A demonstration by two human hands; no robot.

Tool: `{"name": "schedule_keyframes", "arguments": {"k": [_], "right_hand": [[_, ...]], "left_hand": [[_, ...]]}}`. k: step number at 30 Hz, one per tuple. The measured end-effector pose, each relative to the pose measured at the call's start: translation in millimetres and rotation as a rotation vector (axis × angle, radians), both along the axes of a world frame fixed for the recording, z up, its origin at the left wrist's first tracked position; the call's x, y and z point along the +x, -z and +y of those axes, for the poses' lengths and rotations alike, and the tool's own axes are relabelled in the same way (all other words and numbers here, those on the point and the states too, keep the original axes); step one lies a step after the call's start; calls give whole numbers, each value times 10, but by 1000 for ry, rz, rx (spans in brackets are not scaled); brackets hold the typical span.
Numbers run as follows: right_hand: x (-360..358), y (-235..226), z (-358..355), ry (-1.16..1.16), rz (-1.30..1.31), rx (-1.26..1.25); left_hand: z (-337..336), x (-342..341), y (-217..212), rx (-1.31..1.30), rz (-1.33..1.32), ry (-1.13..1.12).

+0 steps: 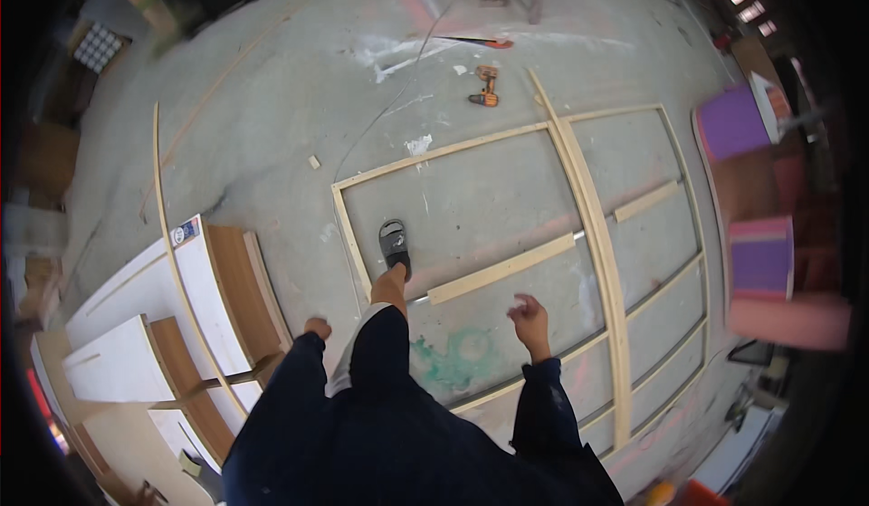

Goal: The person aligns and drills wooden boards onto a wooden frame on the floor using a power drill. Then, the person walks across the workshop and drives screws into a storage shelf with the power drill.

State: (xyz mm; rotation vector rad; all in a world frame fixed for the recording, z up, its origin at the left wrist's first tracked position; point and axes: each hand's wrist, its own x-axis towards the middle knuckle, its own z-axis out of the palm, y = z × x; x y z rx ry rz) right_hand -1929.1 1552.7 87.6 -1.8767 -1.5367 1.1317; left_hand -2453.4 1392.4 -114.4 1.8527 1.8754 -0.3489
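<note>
My right hand (530, 326) hangs over the wooden frame (453, 151) on the floor, fingers loosely bent and apart, holding nothing I can see. Much of my left hand (318, 328) is tucked behind its dark sleeve, so its fingers do not show clearly; it is left of my leg. One foot in a dark slide sandal (394, 237) stands inside the frame. A short board (503, 269) lies ahead of my right hand, with a thin metal rod partly beneath it. A second short board (646, 200) lies farther right.
Beyond the frame lie an orange cordless drill (486, 87) and a handsaw (480, 42). White cabinet pieces (167, 298) stand at the left, with a long thin strip (181, 284) across them. Purple panels (735, 124) stand on the right. A cable (398, 97) crosses the floor.
</note>
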Motion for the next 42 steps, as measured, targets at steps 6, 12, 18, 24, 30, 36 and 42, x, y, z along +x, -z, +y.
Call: {"name": "schedule_keyframes", "arguments": {"k": [6, 12, 18, 24, 30, 36, 42], "right_hand": [[-467, -290, 1888, -179, -169, -23], [-233, 136, 3196, -135, -193, -80], [111, 970, 4535, -317, -524, -385], [1, 2707, 6494, -724, -659, -544], [-593, 4391, 8486, -1204, -870, 110], [-17, 5656, 8836, -1539, -911, 191], [24, 5206, 8841, -1545, -1130, -202]], "left_hand": [[2770, 900, -2114, -249, -1028, -788], [3881, 659, -2705, -69, -840, -724], [3776, -16, -2493, -188, -527, -898], [3724, -105, -2005, -391, -337, -1795], [5870, 662, -1748, -616, -407, -1271], [7704, 494, -1555, -566, -441, -1619], [6927, 13, -1716, -624, -188, -1666]]}}
